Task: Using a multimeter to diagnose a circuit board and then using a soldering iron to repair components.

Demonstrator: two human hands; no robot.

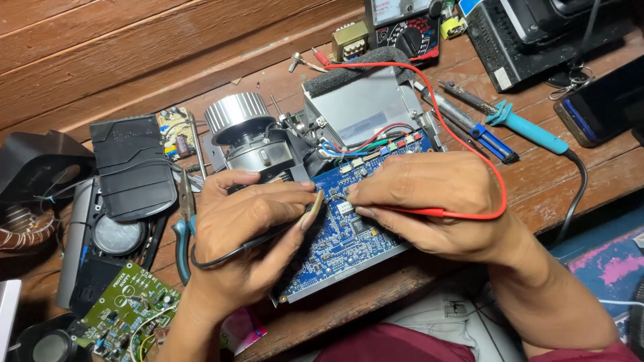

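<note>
Far left on the wooden tabletop [100, 60], a black housing [134, 164] lies flat, with a green board [131, 305] below it near the edge. Just right of those, pliers [184, 221] with teal grips lie pointing up, partly behind the left hand.

Now the left hand [245, 231]: its fingers [288, 194] are curled and pressed together, pinching a black probe [285, 231] whose lead loops down under the palm. The tip end sits at the thumb, touching down on the blue board [335, 248] near its middle.

Above that hand, a ribbed silver motor [236, 114] stands on its bracket, and beside it a grey metal box [362, 104] with a foam strip on top.

The blue board lies tilted on the tabletop edge, right between the two hands and partly under both. The fingertips of both hands nearly meet over its centre.

The right hand [436, 201] comes in from the right, fingers [379, 177] bunched tight, pinching a red probe [419, 212] against the board. Its red lead [469, 144] arcs up over the knuckles toward a meter [402, 23] at the top edge.

Further right, a blue-handled soldering iron [516, 124] lies slanted, and a phone [597, 107] rests near the right edge.
</note>
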